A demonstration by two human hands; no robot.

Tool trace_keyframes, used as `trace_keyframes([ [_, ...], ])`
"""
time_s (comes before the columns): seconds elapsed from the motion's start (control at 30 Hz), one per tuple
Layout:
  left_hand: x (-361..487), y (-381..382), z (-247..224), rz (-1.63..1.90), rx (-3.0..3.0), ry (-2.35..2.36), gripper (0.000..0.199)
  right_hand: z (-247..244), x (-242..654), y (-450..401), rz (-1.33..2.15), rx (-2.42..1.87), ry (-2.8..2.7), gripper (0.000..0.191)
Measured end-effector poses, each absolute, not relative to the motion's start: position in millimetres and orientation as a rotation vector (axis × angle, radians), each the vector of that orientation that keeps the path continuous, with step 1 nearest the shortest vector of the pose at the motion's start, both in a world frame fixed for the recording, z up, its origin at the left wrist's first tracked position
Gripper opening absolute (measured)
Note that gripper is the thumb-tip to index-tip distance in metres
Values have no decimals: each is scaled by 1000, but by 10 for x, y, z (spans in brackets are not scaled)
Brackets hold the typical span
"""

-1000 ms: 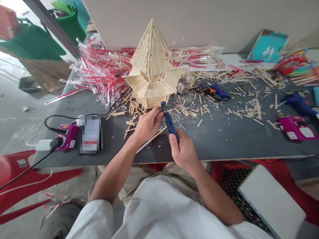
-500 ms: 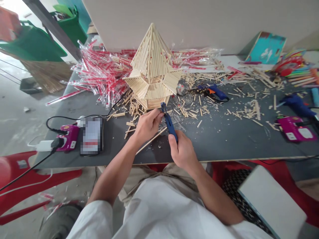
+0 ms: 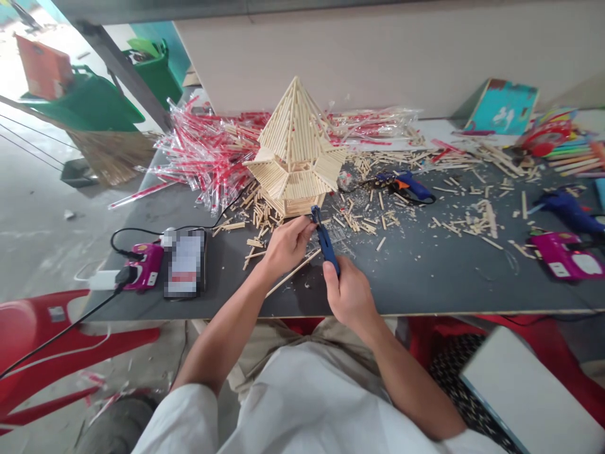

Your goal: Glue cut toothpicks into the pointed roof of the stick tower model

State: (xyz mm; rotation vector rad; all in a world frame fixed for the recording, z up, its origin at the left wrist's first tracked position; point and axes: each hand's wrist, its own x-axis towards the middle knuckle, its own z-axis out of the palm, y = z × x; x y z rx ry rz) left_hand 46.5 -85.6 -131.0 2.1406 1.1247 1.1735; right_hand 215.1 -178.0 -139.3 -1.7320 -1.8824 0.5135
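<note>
Gripping blue hand tool (image 3: 326, 243) in closed right hand (image 3: 350, 291), pinching item too hidden to identify with left hand (image 3: 288, 244) beside tool head, near base of stick model (image 3: 297, 142).

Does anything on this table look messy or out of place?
Mainly clutter: short stick pieces lie strewn across the table, and red-and-clear plastic wrappers sprawl in a heap left of the stick model. The teal board at the back looks worn along its top edge.
</note>
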Motion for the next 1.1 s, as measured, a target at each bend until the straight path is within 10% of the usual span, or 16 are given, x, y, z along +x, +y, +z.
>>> trace_keyframes([
  [0.6, 476, -903, -1225, 1167, 2142, 1058, 28, -1371, 2760, -1828, 383, -1833, -1720, 53],
  [1.1, 204, -633, -234, 1368, 2407, 1087, 36, -1678, 3040, -1821, -209, -1835, -2168, 71],
])
